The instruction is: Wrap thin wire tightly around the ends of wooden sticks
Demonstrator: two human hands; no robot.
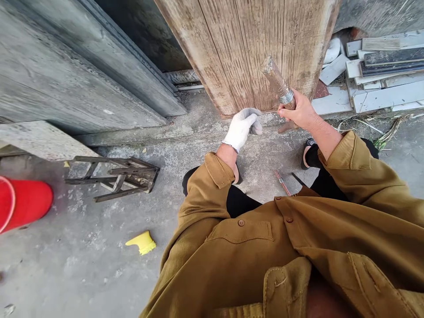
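My right hand (300, 111), bare, is wrapped round a thick wooden stick (275, 78) bound with wire near its middle. The stick slants up and left in front of a grooved wooden panel (261, 48). A brown wooden end shows below my fist. To the left, my left hand (241, 128) wears a white glove with greyish fingers. Its fingers curl in by the panel's lower edge; whatever they hold, if anything, is hidden. On the ground between my feet lie a thin reddish tool (282, 182) and a dark narrow piece (298, 179).
Grey boards (82, 75) lean at the left. A small wooden stool (115, 176) lies near a red bucket (24, 201), with a yellow piece (142, 242) on the concrete (82, 265). Stacked white and dark planks (387, 95) fill the right side beside dry stalks (391, 134).
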